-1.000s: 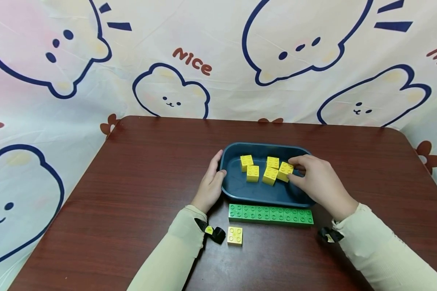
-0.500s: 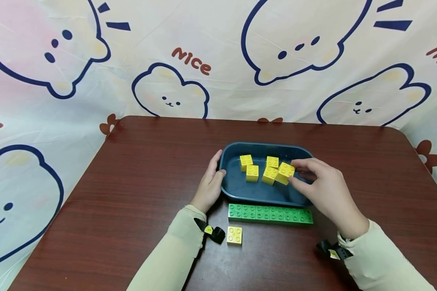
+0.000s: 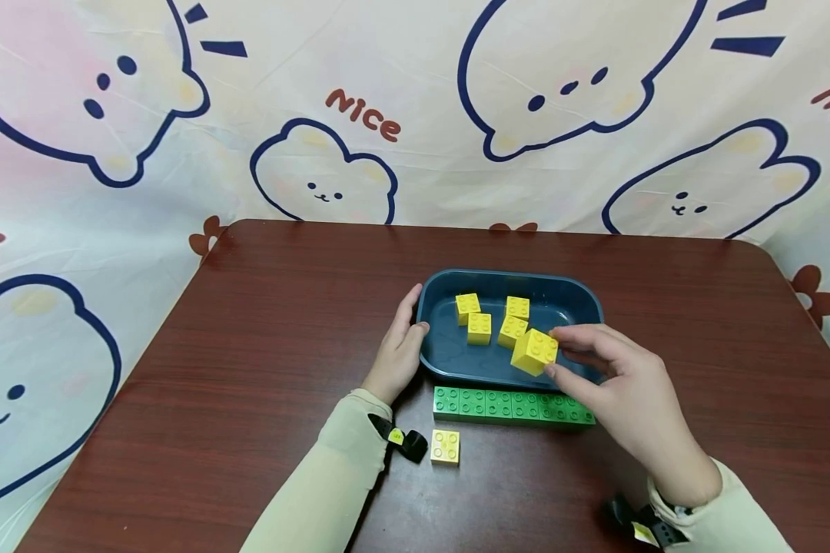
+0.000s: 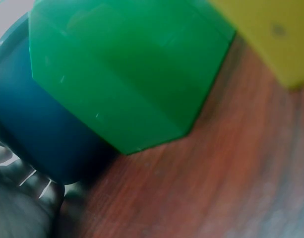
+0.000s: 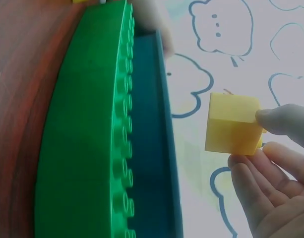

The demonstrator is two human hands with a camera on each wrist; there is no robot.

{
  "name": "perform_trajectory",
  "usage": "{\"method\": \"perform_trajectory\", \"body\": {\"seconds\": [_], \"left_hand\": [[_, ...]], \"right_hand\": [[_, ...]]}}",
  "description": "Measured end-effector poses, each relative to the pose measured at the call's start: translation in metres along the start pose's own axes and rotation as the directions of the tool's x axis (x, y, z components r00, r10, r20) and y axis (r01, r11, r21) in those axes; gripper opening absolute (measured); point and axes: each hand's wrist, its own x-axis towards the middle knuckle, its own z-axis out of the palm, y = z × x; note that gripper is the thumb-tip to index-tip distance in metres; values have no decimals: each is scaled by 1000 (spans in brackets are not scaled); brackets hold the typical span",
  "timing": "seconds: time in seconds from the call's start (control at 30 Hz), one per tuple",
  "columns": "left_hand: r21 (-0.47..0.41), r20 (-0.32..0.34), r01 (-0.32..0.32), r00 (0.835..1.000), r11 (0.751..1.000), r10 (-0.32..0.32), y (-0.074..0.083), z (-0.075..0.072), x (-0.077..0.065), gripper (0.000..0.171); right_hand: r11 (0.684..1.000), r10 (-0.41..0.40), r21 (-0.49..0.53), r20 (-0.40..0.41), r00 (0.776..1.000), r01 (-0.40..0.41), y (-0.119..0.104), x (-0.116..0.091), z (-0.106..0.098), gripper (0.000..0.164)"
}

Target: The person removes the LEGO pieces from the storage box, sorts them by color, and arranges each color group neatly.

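Note:
My right hand pinches a yellow toy brick between thumb and fingers, raised above the front right part of the blue tray. In the right wrist view the held brick is clear of the tray. My left hand lies against the tray's left end, fingers extended along the outside and the thumb at the rim. Several yellow bricks sit in the tray. A row of green bricks stands along the tray's front side. Nearer to me is a single yellow brick, studs up.
The brown wooden table extends around the tray on every side. Behind its far edge hangs a pale cloth printed with cartoon animals. A wrist camera on the left arm is close beside the single yellow brick.
My right hand has lifted the yellow brick away from the others and drawn it towards me, slightly left. The left hand, tray and green row have stayed in place.

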Motion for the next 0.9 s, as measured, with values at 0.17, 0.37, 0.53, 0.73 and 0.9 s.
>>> {"method": "perform_trajectory", "body": {"seconds": [0.17, 0.37, 0.53, 0.73, 0.9], "left_hand": [[1, 0, 7, 1000, 1000, -7, 0, 0, -1, 59], [5, -4, 12, 1000, 1000, -12, 0, 0, -1, 58], [1, 2, 8, 1000, 1000, -8, 0, 1, 0, 58], [-2, 2, 5, 1000, 1000, -5, 1, 0, -1, 59], [1, 1, 1, 1000, 1000, -1, 1, 1, -1, 59]], "right_hand": [[998, -42, 45, 20, 999, 41, -7, -10, 2, 44], [992, -106, 79, 52, 993, 102, -15, -18, 7, 46], [988, -137, 73, 54, 989, 133, -19, -23, 11, 46], [980, -183, 98, 84, 979, 175, -22, -28, 20, 47], [980, -180, 113, 154, 971, 164, -21, -32, 25, 49]]}}
